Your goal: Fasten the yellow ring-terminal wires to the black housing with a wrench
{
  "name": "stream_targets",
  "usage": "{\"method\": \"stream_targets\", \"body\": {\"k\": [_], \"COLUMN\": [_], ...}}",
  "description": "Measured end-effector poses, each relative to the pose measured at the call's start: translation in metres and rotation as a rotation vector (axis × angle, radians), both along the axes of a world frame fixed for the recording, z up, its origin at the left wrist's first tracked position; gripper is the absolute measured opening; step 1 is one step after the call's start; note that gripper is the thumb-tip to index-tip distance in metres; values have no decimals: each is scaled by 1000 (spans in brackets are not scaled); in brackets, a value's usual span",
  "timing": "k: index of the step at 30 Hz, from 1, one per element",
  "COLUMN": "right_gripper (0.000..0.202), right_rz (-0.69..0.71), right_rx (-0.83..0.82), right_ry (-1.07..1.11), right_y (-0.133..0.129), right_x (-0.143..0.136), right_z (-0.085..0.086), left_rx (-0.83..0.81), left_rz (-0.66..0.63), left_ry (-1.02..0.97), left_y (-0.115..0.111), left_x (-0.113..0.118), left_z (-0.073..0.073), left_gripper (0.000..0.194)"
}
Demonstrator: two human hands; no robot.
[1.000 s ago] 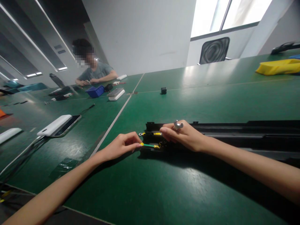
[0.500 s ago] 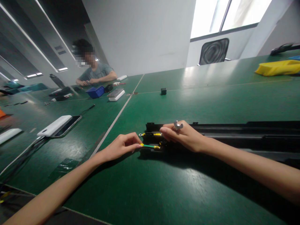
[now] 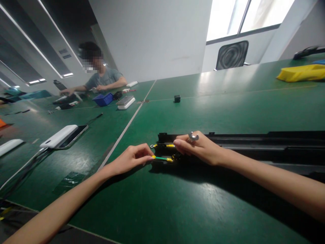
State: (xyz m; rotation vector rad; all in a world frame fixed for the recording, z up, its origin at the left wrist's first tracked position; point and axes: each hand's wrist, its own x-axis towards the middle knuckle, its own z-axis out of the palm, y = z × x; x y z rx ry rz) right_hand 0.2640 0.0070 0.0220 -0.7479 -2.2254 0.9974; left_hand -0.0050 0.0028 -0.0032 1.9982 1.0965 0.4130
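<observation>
My left hand [image 3: 135,156] is closed in a pinch on one end of a short green ground wire [image 3: 162,158] with yellow ends. The wire's other end meets the near side of a long black metal profile [image 3: 243,140]. My right hand [image 3: 199,147] is wrapped round an open-end wrench [image 3: 193,136], whose silver jaw pokes up above the fingers. Its shaft is hidden in the hand, over the left end of the profile. A second wire, a yellow one with a ring terminal [image 3: 152,146], lies along that end, partly behind the right fingers.
A white power bank [image 3: 59,135] and a phone [image 3: 74,138] with cables lie at left. Farther off are a blue bin [image 3: 103,99], a small black block [image 3: 177,98] and a yellow bundle [image 3: 301,73]. A co-worker [image 3: 104,79] sits across the green table [image 3: 177,210].
Both my hands, the wire and the wrench stay almost where they were. The co-worker has stretched one arm out to the left over the dark items there.
</observation>
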Motion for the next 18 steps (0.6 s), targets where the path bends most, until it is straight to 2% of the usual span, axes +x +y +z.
{"method": "stream_targets", "body": {"k": [18], "right_gripper": [44], "right_rz": [-24], "right_rx": [-21], "right_ry": [23], "right_y": [0], "right_x": [-1], "right_z": [0], "left_rx": [-3], "left_rz": [-13], "left_ry": [-4], "left_y": [1], "left_x": [-1], "left_z": [-1], "left_gripper": [17]}}
